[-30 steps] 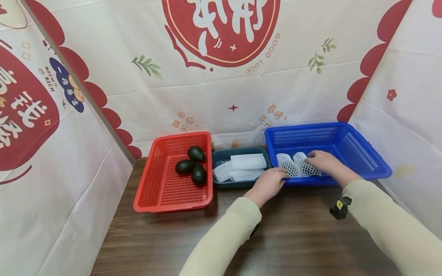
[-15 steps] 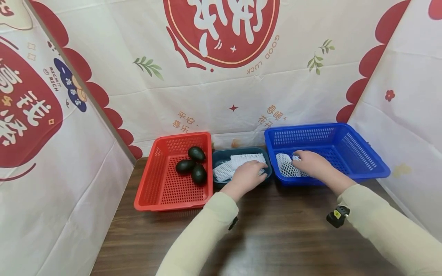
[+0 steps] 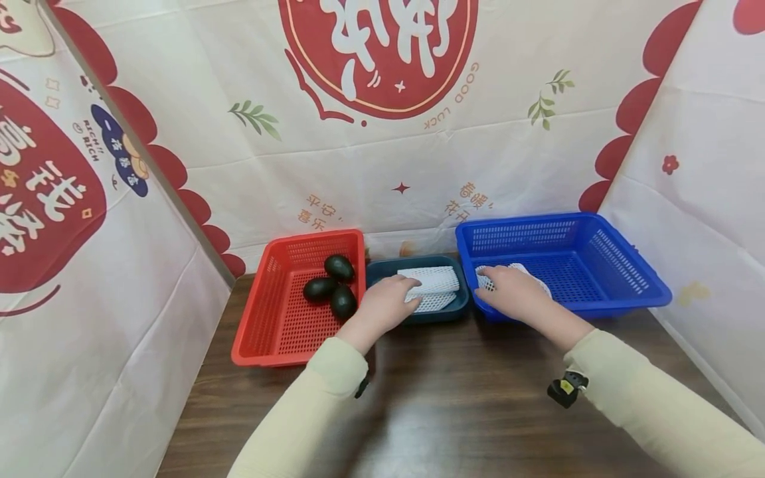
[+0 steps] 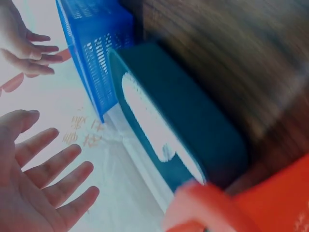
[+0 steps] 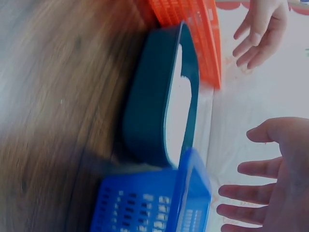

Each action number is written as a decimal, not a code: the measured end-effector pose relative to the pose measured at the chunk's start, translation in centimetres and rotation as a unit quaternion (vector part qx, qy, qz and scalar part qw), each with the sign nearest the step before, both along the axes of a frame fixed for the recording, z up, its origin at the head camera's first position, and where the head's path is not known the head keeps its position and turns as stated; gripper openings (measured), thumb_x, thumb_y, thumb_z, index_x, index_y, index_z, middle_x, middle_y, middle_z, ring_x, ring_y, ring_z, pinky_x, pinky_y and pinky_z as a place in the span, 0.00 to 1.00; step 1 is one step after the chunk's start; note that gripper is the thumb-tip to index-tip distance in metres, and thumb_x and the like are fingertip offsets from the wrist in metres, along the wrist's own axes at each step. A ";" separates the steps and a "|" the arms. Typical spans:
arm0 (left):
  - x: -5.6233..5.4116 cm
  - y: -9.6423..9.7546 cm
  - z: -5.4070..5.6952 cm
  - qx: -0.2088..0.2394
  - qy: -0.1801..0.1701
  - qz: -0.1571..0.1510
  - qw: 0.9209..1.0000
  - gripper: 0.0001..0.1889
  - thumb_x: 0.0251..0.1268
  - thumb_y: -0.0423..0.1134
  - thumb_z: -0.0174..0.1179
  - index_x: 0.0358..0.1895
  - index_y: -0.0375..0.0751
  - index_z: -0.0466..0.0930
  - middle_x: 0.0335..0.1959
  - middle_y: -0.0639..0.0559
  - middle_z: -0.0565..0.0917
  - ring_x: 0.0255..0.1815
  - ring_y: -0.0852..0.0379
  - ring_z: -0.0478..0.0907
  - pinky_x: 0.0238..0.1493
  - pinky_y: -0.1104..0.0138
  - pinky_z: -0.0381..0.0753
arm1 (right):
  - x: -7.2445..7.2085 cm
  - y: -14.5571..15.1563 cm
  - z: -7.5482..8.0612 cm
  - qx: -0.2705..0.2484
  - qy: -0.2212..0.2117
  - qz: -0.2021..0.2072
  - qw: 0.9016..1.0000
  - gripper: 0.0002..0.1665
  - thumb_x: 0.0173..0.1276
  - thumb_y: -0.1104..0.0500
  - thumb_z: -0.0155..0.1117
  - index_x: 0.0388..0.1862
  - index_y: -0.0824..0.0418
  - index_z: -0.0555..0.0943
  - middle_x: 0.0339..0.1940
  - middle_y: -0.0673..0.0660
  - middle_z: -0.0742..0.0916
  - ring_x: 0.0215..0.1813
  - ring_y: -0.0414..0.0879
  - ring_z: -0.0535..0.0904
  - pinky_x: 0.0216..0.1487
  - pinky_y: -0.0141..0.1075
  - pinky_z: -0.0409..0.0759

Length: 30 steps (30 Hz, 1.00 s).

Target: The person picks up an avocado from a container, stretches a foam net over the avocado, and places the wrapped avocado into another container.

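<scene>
My left hand (image 3: 387, 305) is over the left end of the dark teal tray (image 4: 193, 106), its fingers spread and holding nothing in the left wrist view. White foam net sleeves (image 3: 433, 279) lie in that tray, partly hidden behind the hand. My right hand (image 3: 515, 291) hovers over the front left of the blue basket (image 3: 621, 265), fingers extended and apart in the right wrist view. Beneath it, mostly covered, are white foam-netted pieces (image 3: 485, 283) with dark showing through the mesh earlier. Dark green avocados (image 3: 320, 288) sit bare in the red basket (image 3: 257, 332), left of my left hand.
The red basket, teal tray and blue basket stand side by side along the back of the brown wooden table (image 3: 442, 398). A printed white cloth (image 3: 335, 166) rises behind them, with similar cloth at both sides.
My left hand has moved left from the netted pieces in the blue basket, across the teal tray to its left end. My right hand has shifted left over the blue basket.
</scene>
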<state>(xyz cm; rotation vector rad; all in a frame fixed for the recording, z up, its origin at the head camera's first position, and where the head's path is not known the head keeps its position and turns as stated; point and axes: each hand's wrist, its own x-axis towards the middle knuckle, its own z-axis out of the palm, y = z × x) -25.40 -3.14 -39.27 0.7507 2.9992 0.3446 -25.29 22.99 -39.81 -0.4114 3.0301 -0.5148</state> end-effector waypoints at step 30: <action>-1.4 -10.4 0.0 -0.084 0.032 0.028 0.996 0.17 0.67 0.48 0.61 0.56 0.48 0.82 0.44 0.50 0.84 0.42 0.52 0.81 0.47 0.55 0.81 | 4.9 -15.1 -2.3 0.043 0.126 0.299 0.945 0.27 0.65 0.45 0.64 0.61 0.53 0.79 0.57 0.51 0.81 0.60 0.48 0.73 0.61 0.46 0.71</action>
